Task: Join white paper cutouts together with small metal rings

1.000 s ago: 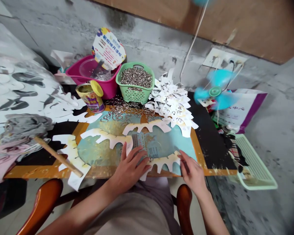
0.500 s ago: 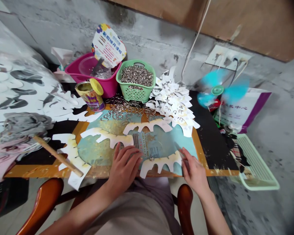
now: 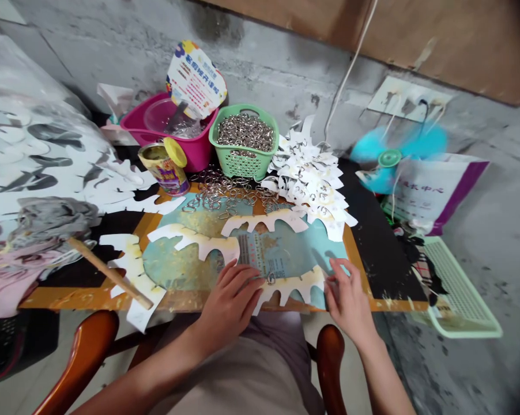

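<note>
My left hand [image 3: 230, 305] lies on a printed paper sheet [image 3: 264, 257], its fingertips close to a small metal ring [image 3: 271, 278]. It holds nothing I can see. My right hand [image 3: 346, 298] touches the right end of a scalloped white paper strip [image 3: 292, 286], but a grip is not clear. The strip and sheet lie on a teal and gold painted board [image 3: 177, 271]. Other scalloped strips [image 3: 195, 242] lie above my left hand.
Loose metal rings [image 3: 229, 196] lie behind the sheet, below a green basket of rings [image 3: 245, 135], a pink tub [image 3: 191, 147] and a yellow-lidded can [image 3: 165, 168]. Stacked paper cutouts [image 3: 307, 178] stand right; a wooden stick [image 3: 108, 274] lies left; a blue fan [image 3: 390, 157] spins behind.
My left hand has moved right and nearer the metal ring. My right hand has shifted slightly, and the whole view has drifted a little.
</note>
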Demonstrator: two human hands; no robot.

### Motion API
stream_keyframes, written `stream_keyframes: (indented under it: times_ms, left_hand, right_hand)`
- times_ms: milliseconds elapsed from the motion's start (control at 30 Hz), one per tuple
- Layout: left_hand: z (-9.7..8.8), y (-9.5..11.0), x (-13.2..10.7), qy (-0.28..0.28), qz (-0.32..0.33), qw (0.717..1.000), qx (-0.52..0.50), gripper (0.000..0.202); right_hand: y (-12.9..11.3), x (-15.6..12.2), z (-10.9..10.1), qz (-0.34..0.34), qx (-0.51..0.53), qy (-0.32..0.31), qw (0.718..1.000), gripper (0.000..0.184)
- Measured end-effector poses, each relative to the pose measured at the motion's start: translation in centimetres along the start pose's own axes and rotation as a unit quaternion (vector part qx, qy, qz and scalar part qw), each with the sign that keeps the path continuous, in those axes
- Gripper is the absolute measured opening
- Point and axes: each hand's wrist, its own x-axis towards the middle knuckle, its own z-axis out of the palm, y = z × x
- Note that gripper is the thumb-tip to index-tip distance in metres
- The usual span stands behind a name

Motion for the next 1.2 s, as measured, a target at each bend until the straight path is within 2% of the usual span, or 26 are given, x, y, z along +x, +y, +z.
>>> stream_keyframes:
  times_ms: [100,233,300,400,500,633,800,900,967,1100,1200]
  left_hand:
    - [0.5,-0.3,0.6,-0.021,0.003,1.000,-0.005,0.021]
    - [0.5,-0.7,1.7,-0.062,0.000,0.998,-0.019,0.017]
    - [0.5,-0.7,2.2,-0.079,-0.001,0.997,-0.024,0.015]
    - [0.8,-0.7,2.6,-0.096,0.003,0.995,-0.017,0.014]
    - [1.1,-0.7,2.5,-0.100,0.013,0.995,-0.007,0.015]
    - [1.0,-1.0,2.0,-0.105,0.043,0.993,0.012,0.017]
    - [0.7,-1.1,2.0,-0.123,0.064,0.990,0.015,0.016]
    - [0.8,-1.1,2.4,-0.134,0.040,0.990,-0.011,0.008]
    - [1.0,-1.2,2.7,-0.152,0.008,0.988,-0.038,0.015]
    - [1.4,-1.6,3.1,-0.195,-0.007,0.979,-0.065,0.027]
    - [1.5,-1.7,3.1,-0.183,0.005,0.982,-0.047,0.023]
  right_hand:
    - [0.1,0.5,-0.9,-0.031,0.001,-0.009,0.999,0.053]
    - [-0.9,1.6,-1.0,-0.057,-0.002,0.062,0.996,0.044]
    - [-2.3,2.5,-0.4,-0.074,0.042,0.065,0.994,0.033]
    - [-4.7,3.9,0.9,-0.139,0.120,-0.023,0.983,0.024]
    - [-6.2,5.0,2.2,-0.185,0.134,-0.106,0.968,0.023]
    - [-6.2,6.0,3.0,-0.225,0.121,-0.175,0.951,0.019]
    - [-5.8,7.1,2.7,-0.263,0.099,-0.214,0.936,0.015]
    - [-5.7,7.5,2.6,-0.303,0.070,-0.207,0.928,0.011]
    - [-5.7,7.3,2.6,-0.329,0.052,-0.186,0.924,0.010]
    - [-5.7,6.2,2.6,-0.344,0.039,-0.108,0.932,0.015]
    - [-6.1,5.0,2.9,-0.342,0.019,-0.048,0.938,0.012]
